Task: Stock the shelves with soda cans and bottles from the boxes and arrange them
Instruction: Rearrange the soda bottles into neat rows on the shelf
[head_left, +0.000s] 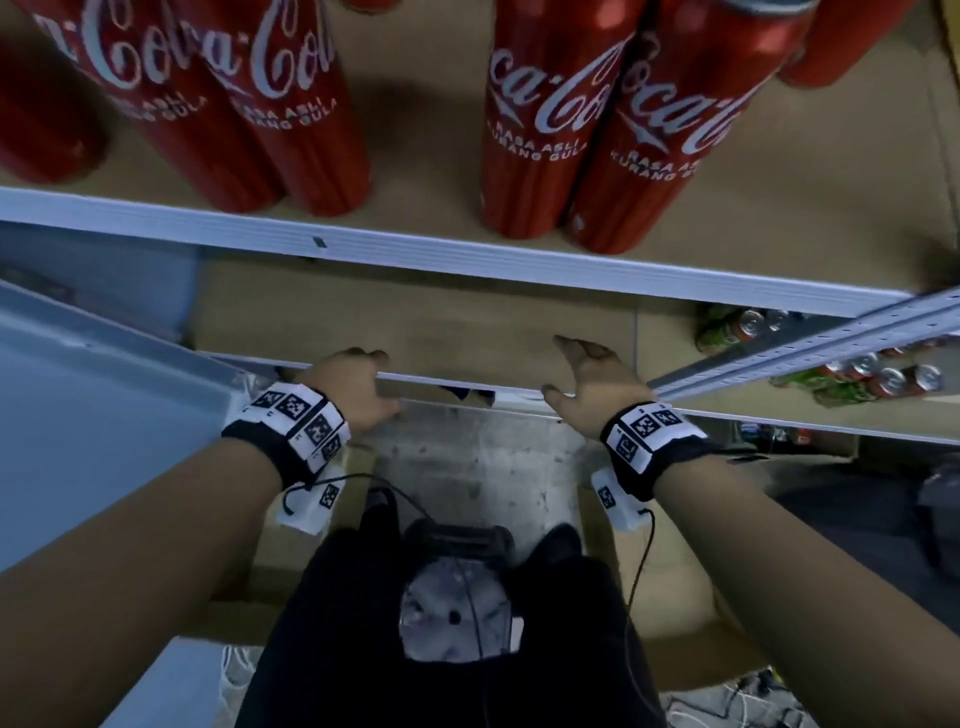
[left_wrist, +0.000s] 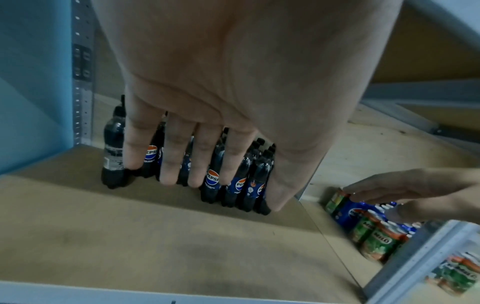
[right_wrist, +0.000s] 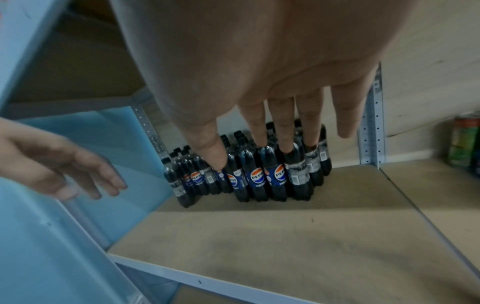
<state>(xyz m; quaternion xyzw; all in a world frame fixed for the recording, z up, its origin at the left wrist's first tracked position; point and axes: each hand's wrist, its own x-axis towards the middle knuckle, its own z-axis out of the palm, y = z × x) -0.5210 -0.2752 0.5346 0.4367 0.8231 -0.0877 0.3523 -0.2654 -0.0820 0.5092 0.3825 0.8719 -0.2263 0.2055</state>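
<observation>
Both hands reach in over the lower brown board shelf (right_wrist: 259, 236), and neither one holds anything. The left hand (left_wrist: 233, 92) hangs with fingers straight and spread; the right hand (right_wrist: 259, 72) is likewise loose, fingers extended. At the back of that shelf stands a cluster of dark plastic Pepsi bottles with blue labels (right_wrist: 259, 176), upright and packed together, well apart from the fingertips. Up top, tall red Coca-Cola cans (head_left: 540, 119) stand in pairs on the upper shelf. To the right, green Milo cans (left_wrist: 376, 240) sit in the neighbouring bay.
</observation>
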